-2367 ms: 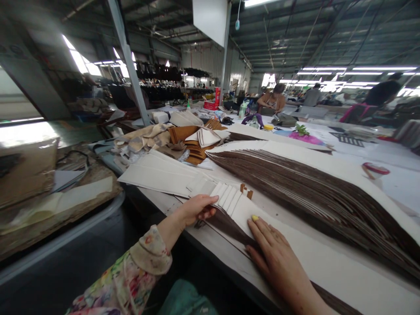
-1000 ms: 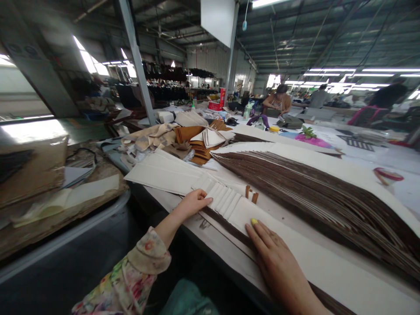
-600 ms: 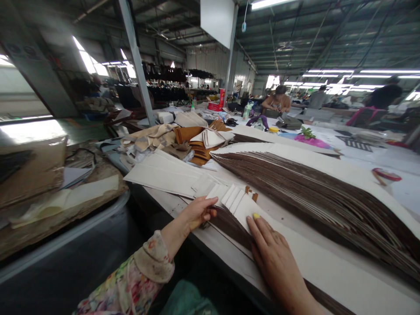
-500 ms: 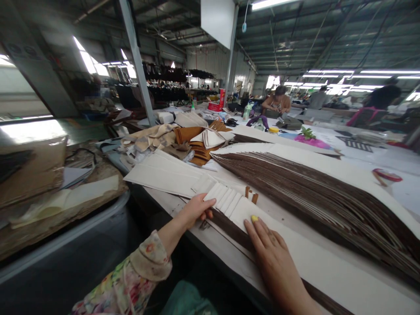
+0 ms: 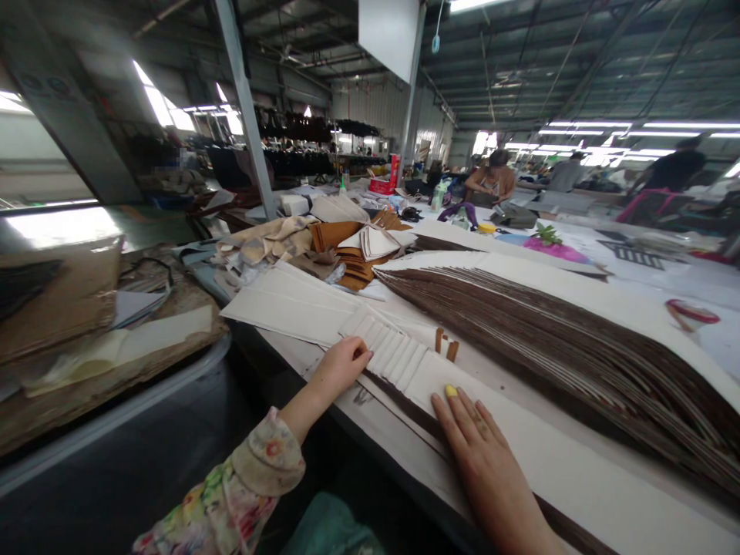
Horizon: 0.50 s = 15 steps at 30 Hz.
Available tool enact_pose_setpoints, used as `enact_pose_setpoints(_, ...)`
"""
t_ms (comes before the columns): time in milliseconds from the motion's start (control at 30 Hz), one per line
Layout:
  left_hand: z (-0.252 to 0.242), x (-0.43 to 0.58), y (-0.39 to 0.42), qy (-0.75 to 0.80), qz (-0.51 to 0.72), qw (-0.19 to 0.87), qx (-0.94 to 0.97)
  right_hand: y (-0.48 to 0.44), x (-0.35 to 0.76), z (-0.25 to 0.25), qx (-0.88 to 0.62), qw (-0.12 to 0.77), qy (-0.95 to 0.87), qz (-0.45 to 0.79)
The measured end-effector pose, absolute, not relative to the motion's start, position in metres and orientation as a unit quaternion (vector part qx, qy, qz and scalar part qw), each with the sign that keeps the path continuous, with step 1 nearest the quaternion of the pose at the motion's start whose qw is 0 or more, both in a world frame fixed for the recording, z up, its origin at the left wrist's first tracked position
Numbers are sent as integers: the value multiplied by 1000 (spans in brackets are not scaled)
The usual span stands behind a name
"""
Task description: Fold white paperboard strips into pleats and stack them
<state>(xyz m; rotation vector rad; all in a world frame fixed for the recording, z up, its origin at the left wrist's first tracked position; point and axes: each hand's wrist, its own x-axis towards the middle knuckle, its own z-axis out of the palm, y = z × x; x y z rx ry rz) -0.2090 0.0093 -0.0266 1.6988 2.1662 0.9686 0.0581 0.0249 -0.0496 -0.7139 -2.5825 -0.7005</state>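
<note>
A long stack of white strips with brown undersides [image 5: 578,455] lies along the near side of the table. At its left end the layers are fanned out in stepped white ends [image 5: 393,354]. My left hand [image 5: 344,364] is closed beside the near edge of these ends, thumb and fingers pressed together; what lies between them is hidden. My right hand [image 5: 482,455] rests flat on the top white strip, fingers stretched out, with a yellow wrap on one fingertip. Further white sheets [image 5: 289,304] extend left from under the fanned ends.
Behind lies a thick fanned stack of brown-and-white layers [image 5: 549,347]. Small brown strips [image 5: 445,344] are nearby. Tan and orange-brown pieces [image 5: 332,239] pile up farther left. A grey bin [image 5: 173,416] stands at the left. A co-worker [image 5: 491,181] sits across the table.
My left hand's thumb and fingers have drawn together at the near edge. Another stepped end now shows farther left. My right hand stays flat on the stack.
</note>
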Motion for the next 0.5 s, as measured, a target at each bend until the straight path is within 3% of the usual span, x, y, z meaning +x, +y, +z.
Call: enact_pose_setpoints(500,-28,-214,10,759,389,149,500,30,55,-51,-239,162,-922,-257)
